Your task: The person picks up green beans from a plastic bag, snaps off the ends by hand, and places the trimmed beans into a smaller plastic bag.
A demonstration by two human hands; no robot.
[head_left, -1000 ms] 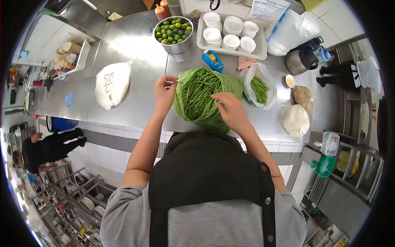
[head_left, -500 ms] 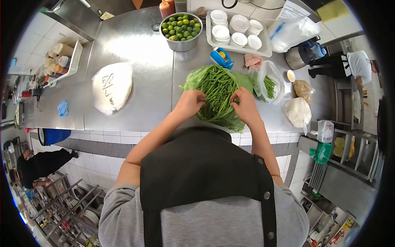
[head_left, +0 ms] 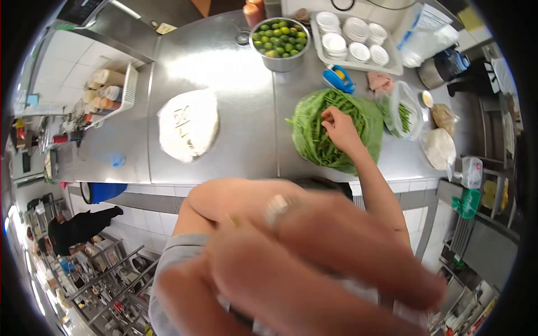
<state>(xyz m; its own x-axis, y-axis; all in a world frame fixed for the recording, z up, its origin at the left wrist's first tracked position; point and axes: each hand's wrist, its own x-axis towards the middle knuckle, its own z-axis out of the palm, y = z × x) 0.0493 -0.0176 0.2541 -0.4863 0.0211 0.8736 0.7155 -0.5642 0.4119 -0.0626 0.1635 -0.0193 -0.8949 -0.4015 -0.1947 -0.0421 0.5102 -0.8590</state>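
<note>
My left hand is raised close to the camera, large and blurred, its fingers apart and nothing visible in them. A pale ring shows on one finger. My right hand is over a pile of long green beans, with its fingers curled together at the tips; what they pinch I cannot make out. The beans fill a green plastic bag whose mouth is spread wide on the steel counter. Right beside it, a clear bag holds more cut green pieces.
A metal pot of limes and a white basket of small white dishes stand behind the beans. Nearby sits a blue tape dispenser. A marked white bag lies to the left. A person in dark clothes is at far left.
My left hand has left the beans and come up close to the camera. The right hand has stayed at the beans, moving inward over them. The whole view has shifted.
</note>
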